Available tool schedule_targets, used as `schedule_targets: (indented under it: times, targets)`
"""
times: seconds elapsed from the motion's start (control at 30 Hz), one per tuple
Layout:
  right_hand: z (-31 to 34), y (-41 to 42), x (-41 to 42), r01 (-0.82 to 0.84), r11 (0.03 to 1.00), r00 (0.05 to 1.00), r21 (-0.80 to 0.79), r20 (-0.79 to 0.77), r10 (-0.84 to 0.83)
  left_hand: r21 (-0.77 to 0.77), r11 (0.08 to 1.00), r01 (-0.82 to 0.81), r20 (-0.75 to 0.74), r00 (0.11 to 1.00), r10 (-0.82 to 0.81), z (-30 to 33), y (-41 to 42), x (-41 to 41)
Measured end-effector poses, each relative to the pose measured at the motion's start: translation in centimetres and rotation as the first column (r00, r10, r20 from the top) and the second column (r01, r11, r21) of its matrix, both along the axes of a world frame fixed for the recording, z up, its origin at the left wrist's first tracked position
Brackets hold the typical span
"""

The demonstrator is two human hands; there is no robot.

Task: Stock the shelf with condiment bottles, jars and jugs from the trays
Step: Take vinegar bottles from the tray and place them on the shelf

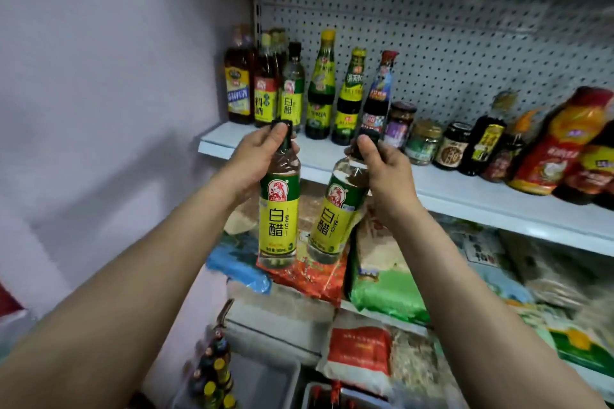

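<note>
I hold two clear white vinegar bottles with yellow-green labels in the air before the white shelf (465,196). My left hand (255,156) grips the neck of the left vinegar bottle (278,222), which hangs upright. The right vinegar bottle (335,219) tilts a little, and my right hand (382,169) grips it by its dark cap and neck. On the shelf behind stands a row of condiment bottles (319,90), among them a matching vinegar bottle (292,93), then jars (425,143) and red-labelled sauce bottles (558,143) to the right.
A pegboard back panel (465,36) rises behind the shelf, and a pale wall (99,93) stands to the left. Bags of rice and grain (382,282) fill the lower shelves. At the bottom, grey trays (259,382) hold several small bottles (212,372).
</note>
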State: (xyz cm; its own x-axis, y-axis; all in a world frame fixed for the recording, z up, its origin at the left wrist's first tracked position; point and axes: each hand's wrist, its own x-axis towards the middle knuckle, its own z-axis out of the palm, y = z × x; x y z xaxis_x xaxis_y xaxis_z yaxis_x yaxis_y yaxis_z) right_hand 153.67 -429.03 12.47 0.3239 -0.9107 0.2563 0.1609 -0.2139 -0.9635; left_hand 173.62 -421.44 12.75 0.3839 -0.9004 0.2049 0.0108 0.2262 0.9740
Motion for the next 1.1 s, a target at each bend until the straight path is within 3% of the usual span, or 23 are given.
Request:
schedule_targets:
  times: [0.2,0.4,0.87,1.1]
  targets:
    - [6.2,-2.9,1.1,0.069,0.989,0.996,-0.130,0.072,-0.060,-0.109,0.994,-0.030,0.048,0.998,0.035,5.5,-2.7,2.4]
    - [6.8,-7.1,3.0,0.071,0.985,0.997,-0.155,0.022,-0.069,-0.127,0.992,-0.027,0.183,0.982,0.050,8.1,-7.1,5.2]
    - [6.1,-15.5,9.8,0.141,0.973,0.983,-0.185,-0.087,-0.159,-0.067,0.994,0.091,0.314,0.947,-0.066,7.8,-17.9,13.0]
    - [5.7,-18.1,12.8,0.151,0.972,0.979,-0.182,-0.112,-0.173,-0.061,0.985,0.161,0.291,0.947,-0.137,6.5,-22.1,16.0]
